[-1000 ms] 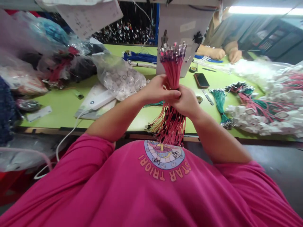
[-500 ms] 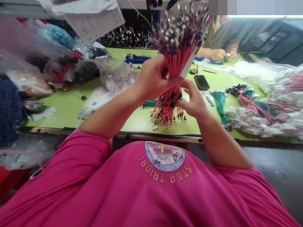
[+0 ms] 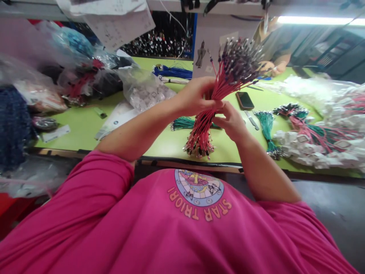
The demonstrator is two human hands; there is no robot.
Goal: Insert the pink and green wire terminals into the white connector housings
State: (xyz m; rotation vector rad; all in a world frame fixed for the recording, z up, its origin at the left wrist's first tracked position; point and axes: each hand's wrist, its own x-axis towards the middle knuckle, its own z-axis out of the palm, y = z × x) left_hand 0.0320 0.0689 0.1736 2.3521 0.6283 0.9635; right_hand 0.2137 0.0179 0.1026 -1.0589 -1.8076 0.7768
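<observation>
A thick bundle of red wires point(image 3: 203, 121) with metal terminal ends is held up over the green table, tilted with its top to the right. My left hand point(image 3: 201, 97) is wrapped round the middle of the bundle. My right hand point(image 3: 232, 120) is at the bundle's right side, just below the left thumb, its thumb and fingers bent against the wires; its fingertips are partly hidden. Behind the bundle on the table lies a bunch of green wires point(image 3: 182, 123).
At right are a phone point(image 3: 245, 100), a grey blade-like tool point(image 3: 252, 121), a tied green wire bundle point(image 3: 267, 129) and a heap of white connectors point(image 3: 310, 152). Plastic bags point(image 3: 145, 89) crowd the left. Across the table, a co-worker's hand point(image 3: 278, 66) shows behind the bundle.
The bundle has come down and its top has tipped to the right, away from me. Both hands stay on it in nearly the same place.
</observation>
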